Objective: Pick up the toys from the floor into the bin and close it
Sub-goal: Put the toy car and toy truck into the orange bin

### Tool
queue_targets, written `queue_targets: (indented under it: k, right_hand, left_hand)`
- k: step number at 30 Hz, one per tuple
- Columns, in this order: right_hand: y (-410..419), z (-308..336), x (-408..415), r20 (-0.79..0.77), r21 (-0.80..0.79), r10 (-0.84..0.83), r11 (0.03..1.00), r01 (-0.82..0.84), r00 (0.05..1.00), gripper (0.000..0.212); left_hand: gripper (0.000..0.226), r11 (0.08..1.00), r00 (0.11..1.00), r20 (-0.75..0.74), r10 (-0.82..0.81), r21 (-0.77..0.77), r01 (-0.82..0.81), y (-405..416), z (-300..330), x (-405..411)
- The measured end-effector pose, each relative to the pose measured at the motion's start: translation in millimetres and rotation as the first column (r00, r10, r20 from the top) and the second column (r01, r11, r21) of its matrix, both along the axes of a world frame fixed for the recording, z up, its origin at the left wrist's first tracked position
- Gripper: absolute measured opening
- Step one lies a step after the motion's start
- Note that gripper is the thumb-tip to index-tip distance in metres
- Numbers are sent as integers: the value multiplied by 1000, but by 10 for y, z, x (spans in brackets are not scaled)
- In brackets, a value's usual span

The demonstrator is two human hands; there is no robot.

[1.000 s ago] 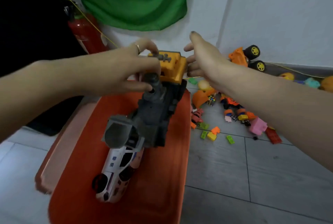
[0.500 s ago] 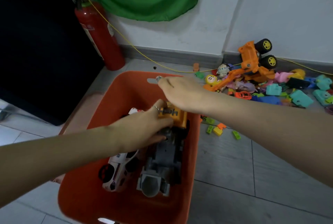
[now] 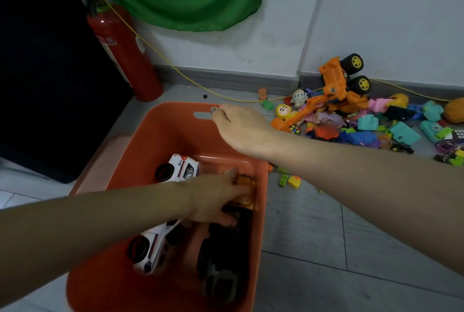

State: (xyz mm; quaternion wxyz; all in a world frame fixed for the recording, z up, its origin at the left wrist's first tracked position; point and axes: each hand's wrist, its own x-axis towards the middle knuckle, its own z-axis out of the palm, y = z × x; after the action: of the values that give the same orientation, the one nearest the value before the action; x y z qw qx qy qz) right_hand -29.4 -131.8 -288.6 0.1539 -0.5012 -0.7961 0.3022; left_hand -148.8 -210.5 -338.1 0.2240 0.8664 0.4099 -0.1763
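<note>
An orange bin (image 3: 160, 136) sits on the grey floor (image 3: 326, 249) in the lower middle of the frame. The left hand (image 3: 216, 198) reaches down into the bin and is curled around the orange front end of a dark grey toy truck (image 3: 223, 256). The truck lies inside the bin along its right wall. Its long side runs up and down the frame. Its orange end points to the top of the frame and its grey round end points to the bottom.

Two white toy cars lie in the bin too. One white car (image 3: 178, 168) is near the middle of the bin, and the other white car (image 3: 155, 249) lies slanted, just left of the truck.

The right hand (image 3: 241, 128) is over the far rim of the bin, fingers bent down. I cannot tell if it grips the rim.

More toys (image 3: 364, 123) lie in a heap on the floor at the right, by the wall. A big orange digger (image 3: 336, 85) lies tipped over on the heap.
</note>
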Motion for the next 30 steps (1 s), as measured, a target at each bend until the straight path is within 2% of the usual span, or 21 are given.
queue_targets:
  k: [2, 4, 6, 8, 12, 14, 16, 20, 22, 24, 28, 30]
  right_hand:
    - [87, 29, 50, -33, 134, -53, 989, 57, 998, 33]
    - [226, 71, 158, -95, 207, -141, 965, 158, 985, 27]
    - [410, 101, 335, -163, 205, -270, 932, 300, 949, 25]
    - [607, 76, 549, -208, 150, -396, 891, 430, 894, 25]
    - [856, -53, 1113, -135, -12, -610, 789, 614, 781, 29]
    - [890, -122, 1411, -96, -92, -665, 747, 658, 741, 36]
    - [902, -205, 1685, -76, -156, -710, 701, 695, 700, 44]
    - [929, -356, 2047, -100, -289, -767, 632, 719, 633, 45]
    - [965, -432, 2157, -138, -391, -798, 589, 708, 587, 54]
    - [1045, -565, 2251, -182, -474, -815, 563, 677, 551, 56]
    - [1159, -688, 2262, -278, -652, -845, 515, 557, 456, 17]
    - [1215, -759, 2225, -328, -715, -871, 482, 506, 366, 21]
  left_hand:
    - [33, 1000, 1000, 25, -1, -29, 1, 202, 234, 66]
    - [16, 984, 993, 31, 117, -140, -111, 462, 550, 165]
    - [6, 905, 958, 41, 283, -344, -252, 717, 872, 291]
    - [7, 859, 912, 133, 387, -413, -304, 921, 1118, 427]
    - [14, 868, 761, 419, 496, -278, -413, 1264, 1153, 803]
    - [22, 844, 722, 443, 532, -212, -492, 1425, 974, 1026]
    - [30, 807, 700, 411, 584, -208, -552, 1560, 759, 1248]
    - [53, 768, 703, 312, 639, -209, -605, 1718, 373, 1606]
    - [67, 734, 682, 273, 678, -281, -618, 1771, 174, 1765]
    - [70, 702, 655, 257, 710, -330, -631, 1811, -1, 1873]
    - [75, 672, 607, 289, 741, -335, -661, 1934, -308, 2016]
    - [77, 653, 578, 304, 757, -337, -678, 1971, -431, 2032]
